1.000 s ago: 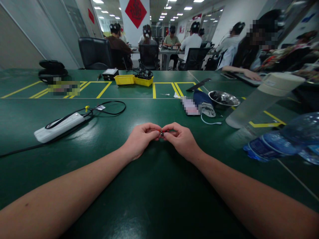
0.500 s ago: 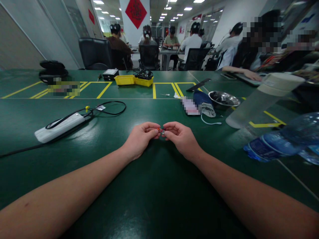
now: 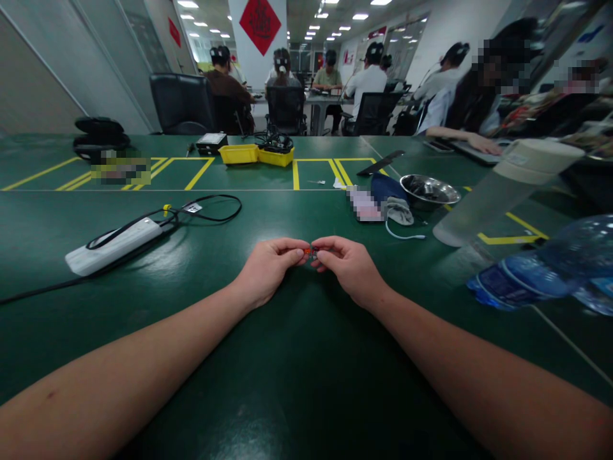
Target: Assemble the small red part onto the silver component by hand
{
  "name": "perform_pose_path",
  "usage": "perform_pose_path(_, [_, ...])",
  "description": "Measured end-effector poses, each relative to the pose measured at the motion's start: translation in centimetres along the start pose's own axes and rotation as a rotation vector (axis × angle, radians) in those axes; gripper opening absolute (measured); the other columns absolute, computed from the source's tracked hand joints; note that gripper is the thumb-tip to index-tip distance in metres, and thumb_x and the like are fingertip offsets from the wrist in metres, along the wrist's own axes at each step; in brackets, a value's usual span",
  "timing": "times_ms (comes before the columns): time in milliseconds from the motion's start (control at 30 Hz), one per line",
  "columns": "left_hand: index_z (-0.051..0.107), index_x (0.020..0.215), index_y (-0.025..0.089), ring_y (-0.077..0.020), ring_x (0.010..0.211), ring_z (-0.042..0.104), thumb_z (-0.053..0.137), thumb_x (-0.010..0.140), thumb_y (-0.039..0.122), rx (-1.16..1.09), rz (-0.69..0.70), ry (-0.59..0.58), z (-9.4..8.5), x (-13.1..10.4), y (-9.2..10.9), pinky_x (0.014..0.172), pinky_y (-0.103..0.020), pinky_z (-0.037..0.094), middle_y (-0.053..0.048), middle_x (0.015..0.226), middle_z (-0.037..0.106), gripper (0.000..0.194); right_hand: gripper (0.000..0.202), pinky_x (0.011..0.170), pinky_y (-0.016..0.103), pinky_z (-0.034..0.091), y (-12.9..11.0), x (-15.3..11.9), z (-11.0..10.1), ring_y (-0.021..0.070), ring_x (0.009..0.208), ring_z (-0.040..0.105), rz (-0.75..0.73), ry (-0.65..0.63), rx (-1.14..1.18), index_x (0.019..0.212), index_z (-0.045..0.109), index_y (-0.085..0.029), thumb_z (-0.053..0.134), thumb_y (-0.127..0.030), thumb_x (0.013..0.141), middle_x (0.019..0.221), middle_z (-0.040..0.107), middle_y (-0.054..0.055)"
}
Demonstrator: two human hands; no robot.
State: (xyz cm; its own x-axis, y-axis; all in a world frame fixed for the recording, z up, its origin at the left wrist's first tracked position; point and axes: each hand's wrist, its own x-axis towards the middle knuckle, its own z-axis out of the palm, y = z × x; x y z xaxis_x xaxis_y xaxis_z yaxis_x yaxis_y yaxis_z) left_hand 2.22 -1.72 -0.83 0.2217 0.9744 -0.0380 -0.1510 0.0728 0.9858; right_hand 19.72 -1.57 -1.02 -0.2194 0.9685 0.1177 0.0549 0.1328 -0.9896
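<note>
Both hands meet just above the green table (image 3: 268,332), in the middle of the head view. My left hand (image 3: 272,265) pinches a tiny orange part (image 3: 307,251) between thumb and fingers. Facing it, my right hand (image 3: 343,263) is closed in a pinch on a small dark and silvery part (image 3: 314,253). The two parts are touching or nearly so; I cannot tell which. Fingertips cover most of both, so their kind does not show.
To the left lies a white power strip (image 3: 115,246) with a black cable. Yellow trays (image 3: 239,154) stand at the back. On the right are a steel bowl (image 3: 453,195), a frosted bottle (image 3: 469,204) and a blue-labelled water bottle (image 3: 507,281). A co-worker's hand (image 3: 483,144) rests on a laptop.
The fingers have shifted slightly, and more of the orange part shows between my fingertips. Both hands stay in nearly the same place.
</note>
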Motion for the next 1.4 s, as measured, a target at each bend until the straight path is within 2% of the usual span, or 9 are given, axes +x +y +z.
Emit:
perform_pose_path(133, [0.071, 0.096, 0.014, -0.0156, 0.082, 0.066, 0.068, 0.075, 0.020, -0.012, -0.006, -0.004, 0.05, -0.10, 0.13, 0.083, -0.032, 0.052, -0.008, 0.092, 0.072, 0.021, 0.023, 0.070, 0.032, 0.056, 0.07, 0.00, -0.07, 0.0150, 0.072, 0.067, 0.000, -0.001, -0.005, 0.102, 0.067, -0.015, 0.060, -0.022, 0.081, 0.086, 0.071, 0.005])
perform_pose_path(467, [0.070, 0.091, 0.014, -0.0150, 0.079, 0.066, 0.068, 0.075, 0.018, -0.005, -0.012, -0.035, 0.22, -0.34, 0.46, 0.078, -0.029, 0.051, -0.006, 0.085, 0.072, 0.017, 0.026, 0.063, 0.029, 0.056, 0.26, 0.04, -0.01, 0.0173, 0.075, 0.069, 0.014, -0.014, 0.047, 0.106, 0.064, -0.017, 0.061, -0.022, 0.081, 0.090, 0.069, 0.006])
perform_pose_path(600, [0.068, 0.089, 0.015, -0.0136, 0.076, 0.064, 0.068, 0.075, 0.020, 0.011, -0.005, -0.032, 0.13, -0.35, 0.41, 0.070, -0.025, 0.049, -0.004, 0.085, 0.071, 0.015, 0.023, 0.068, 0.030, 0.057, 0.33, 0.03, -0.09, 0.0185, 0.080, 0.070, -0.011, -0.013, 0.054, 0.102, 0.065, -0.016, 0.063, -0.023, 0.080, 0.089, 0.068, 0.006])
perform_pose_path(700, [0.067, 0.086, 0.016, -0.0117, 0.071, 0.062, 0.069, 0.074, 0.020, 0.044, 0.007, -0.017, 0.09, -0.26, 0.36, 0.064, -0.022, 0.046, -0.003, 0.080, 0.069, 0.014, 0.024, 0.063, 0.028, 0.056, 0.21, -0.01, -0.15, 0.0182, 0.079, 0.070, -0.019, -0.021, 0.031, 0.102, 0.065, -0.017, 0.065, -0.023, 0.078, 0.089, 0.069, 0.006])
perform_pose_path(833, [0.068, 0.086, 0.015, -0.0120, 0.072, 0.062, 0.067, 0.074, 0.019, 0.008, 0.015, -0.031, 0.03, -0.08, 0.21, 0.070, -0.024, 0.048, -0.003, 0.078, 0.068, 0.013, 0.025, 0.056, 0.025, 0.055, 0.01, -0.05, -0.11, 0.0149, 0.068, 0.068, -0.016, -0.037, 0.021, 0.102, 0.066, -0.017, 0.066, -0.024, 0.078, 0.092, 0.068, 0.005])
perform_pose_path(1000, [0.069, 0.087, 0.013, -0.0122, 0.076, 0.063, 0.064, 0.075, 0.017, -0.030, 0.003, -0.001, -0.01, 0.04, 0.02, 0.075, -0.025, 0.049, -0.005, 0.083, 0.070, 0.013, 0.023, 0.067, 0.030, 0.059, 0.00, 0.04, -0.01, 0.0166, 0.073, 0.070, 0.050, -0.011, 0.084, 0.101, 0.068, -0.015, 0.062, -0.024, 0.081, 0.091, 0.070, 0.007])
perform_pose_path(1133, [0.069, 0.087, 0.013, -0.0127, 0.077, 0.063, 0.064, 0.076, 0.017, -0.033, 0.010, 0.006, -0.01, 0.04, 0.04, 0.077, -0.026, 0.049, -0.006, 0.084, 0.070, 0.013, 0.025, 0.069, 0.032, 0.060, 0.08, 0.13, 0.01, 0.0171, 0.074, 0.071, 0.068, -0.003, 0.096, 0.103, 0.068, -0.015, 0.062, -0.021, 0.080, 0.092, 0.070, 0.007])
perform_pose_path(1400, [0.065, 0.084, 0.014, -0.0132, 0.073, 0.064, 0.070, 0.072, 0.019, 0.028, 0.031, -0.018, 0.07, -0.20, 0.19, 0.070, -0.025, 0.049, -0.004, 0.080, 0.069, 0.014, 0.025, 0.062, 0.027, 0.058, -0.09, 0.04, 0.05, 0.0146, 0.068, 0.069, 0.039, -0.048, 0.054, 0.102, 0.064, -0.015, 0.065, -0.020, 0.078, 0.087, 0.069, 0.006])
